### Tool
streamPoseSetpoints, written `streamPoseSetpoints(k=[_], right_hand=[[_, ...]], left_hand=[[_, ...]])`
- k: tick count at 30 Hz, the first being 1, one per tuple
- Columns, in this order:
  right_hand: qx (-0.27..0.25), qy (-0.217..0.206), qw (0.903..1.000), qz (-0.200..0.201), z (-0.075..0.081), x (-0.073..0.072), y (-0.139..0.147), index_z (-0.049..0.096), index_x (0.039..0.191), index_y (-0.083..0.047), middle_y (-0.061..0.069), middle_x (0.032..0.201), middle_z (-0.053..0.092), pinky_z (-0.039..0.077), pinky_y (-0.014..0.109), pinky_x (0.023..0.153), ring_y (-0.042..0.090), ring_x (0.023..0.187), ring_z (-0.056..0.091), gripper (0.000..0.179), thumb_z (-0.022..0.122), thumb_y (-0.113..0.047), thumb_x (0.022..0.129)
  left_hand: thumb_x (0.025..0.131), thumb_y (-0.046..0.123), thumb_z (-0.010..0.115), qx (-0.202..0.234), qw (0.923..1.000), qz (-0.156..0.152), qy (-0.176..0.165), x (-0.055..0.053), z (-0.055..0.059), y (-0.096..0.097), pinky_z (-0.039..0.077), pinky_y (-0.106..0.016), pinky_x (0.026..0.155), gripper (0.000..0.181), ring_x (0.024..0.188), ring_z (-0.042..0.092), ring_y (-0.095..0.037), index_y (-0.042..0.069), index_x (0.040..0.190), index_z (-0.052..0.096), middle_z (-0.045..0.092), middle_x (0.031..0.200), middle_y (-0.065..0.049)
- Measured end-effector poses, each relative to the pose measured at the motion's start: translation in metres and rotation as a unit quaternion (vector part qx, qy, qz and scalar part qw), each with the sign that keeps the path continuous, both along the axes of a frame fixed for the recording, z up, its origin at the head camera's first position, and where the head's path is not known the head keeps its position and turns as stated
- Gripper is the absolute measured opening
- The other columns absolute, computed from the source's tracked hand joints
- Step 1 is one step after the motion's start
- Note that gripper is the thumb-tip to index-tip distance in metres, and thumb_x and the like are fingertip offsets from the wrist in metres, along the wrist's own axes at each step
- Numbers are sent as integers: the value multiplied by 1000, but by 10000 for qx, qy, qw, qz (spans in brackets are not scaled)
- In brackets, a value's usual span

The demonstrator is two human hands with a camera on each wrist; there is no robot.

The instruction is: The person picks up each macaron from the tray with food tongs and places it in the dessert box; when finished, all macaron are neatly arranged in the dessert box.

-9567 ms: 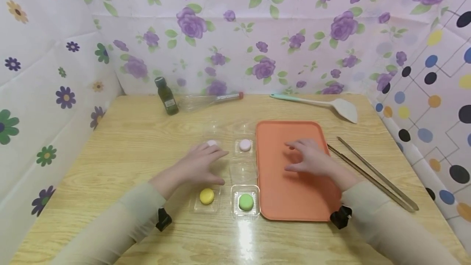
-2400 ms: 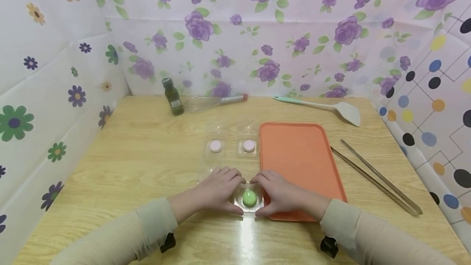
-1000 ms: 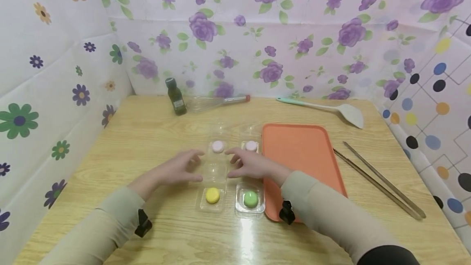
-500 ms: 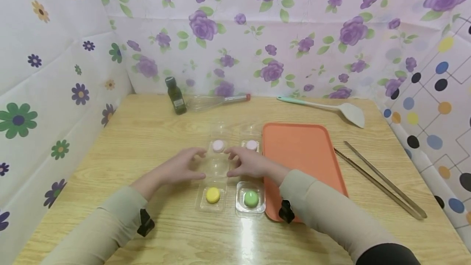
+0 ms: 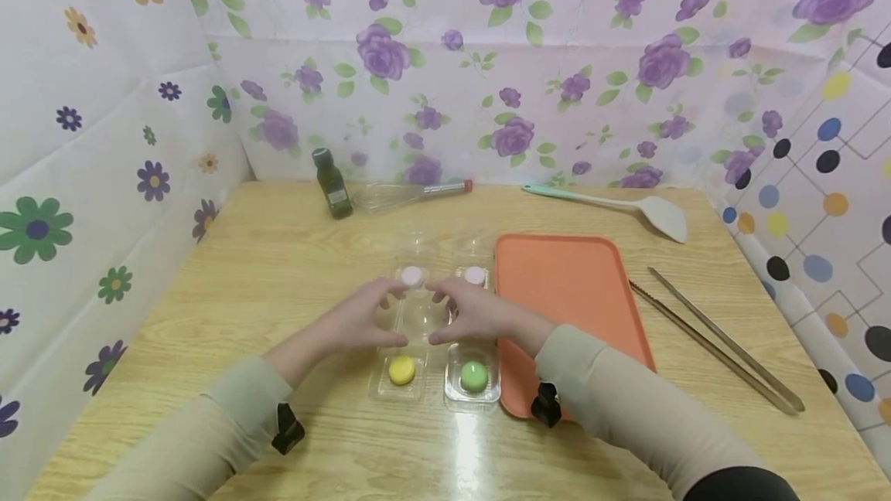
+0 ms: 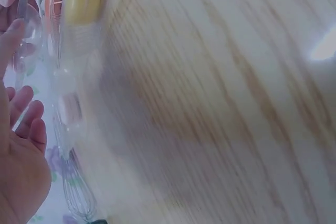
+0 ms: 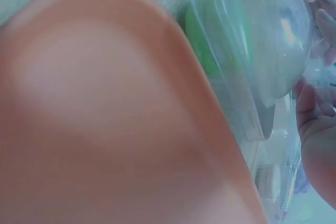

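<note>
In the head view, my left hand [image 5: 358,319] and right hand [image 5: 480,311] face each other behind the front boxes, thumbs toward me. Between them, their fingers pinch a clear domed plastic lid [image 5: 423,317] by its sides; the lid [image 6: 32,27] also shows between the fingers in the left wrist view. In front of the left hand, a yellow macaron [image 5: 401,369] sits uncovered in its clear box base. Beside it, a green macaron [image 5: 474,376] lies in a clear box, its dome [image 7: 283,35] over it in the right wrist view. Two pink macarons [image 5: 412,277] sit behind the hands.
An orange tray [image 5: 564,284] lies right of the boxes, partly under the right forearm. Metal tongs [image 5: 717,342] lie further right. Along the back are a dark bottle [image 5: 332,184], a whisk [image 5: 411,193] and a spatula [image 5: 612,202]. Patterned cloth walls [image 5: 445,99] enclose the table.
Both hands closed around the green macaron's box, then moved back to the lid behind the yellow macaron. Since half a second ago the left hand has come rightward and the lid has shifted right.
</note>
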State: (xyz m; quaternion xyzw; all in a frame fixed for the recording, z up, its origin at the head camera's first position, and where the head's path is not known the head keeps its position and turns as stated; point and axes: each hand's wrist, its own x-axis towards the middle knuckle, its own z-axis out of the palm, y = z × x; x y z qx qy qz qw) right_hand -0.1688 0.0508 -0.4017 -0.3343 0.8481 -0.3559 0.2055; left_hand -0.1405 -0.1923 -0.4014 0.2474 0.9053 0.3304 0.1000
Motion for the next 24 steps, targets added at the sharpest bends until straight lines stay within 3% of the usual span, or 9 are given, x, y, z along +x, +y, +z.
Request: streamPoseSetpoints(k=[10,15,18,24], right_hand=[[-308,-169,9994,43,6,2,3,34,144,-8,6,125,52,49,27,79,12,91,57,82,76,-32,77],[-363,-297,9989,26,6,2,3,36,144,-14,3,126,52,48,26,82,10,95,56,76,74,-30,80],[-491,-432,9979,-16,8,2,3,39,143,-18,4,126,53,48,27,84,10,97,57,70,72,-28,82],[-1147,-948,9888,-88,11,0,5,47,138,-13,14,127,54,50,30,83,16,97,59,57,67,-16,85]], left_hand=[[66,38,82,-137,9993,40,343,1,2,7,49,-41,86,91,108,50,-23,14,142,38,47,130,-5],[62,46,83,-443,9948,-67,911,3,1,9,48,-42,88,103,107,50,-24,13,146,32,44,131,-11],[60,47,83,-738,9852,-221,1532,4,3,9,46,-44,92,106,110,49,-27,9,145,33,46,128,-15],[60,40,84,-1002,9541,-658,2745,1,6,6,45,-41,94,99,109,51,-30,-1,139,39,52,121,-19]])
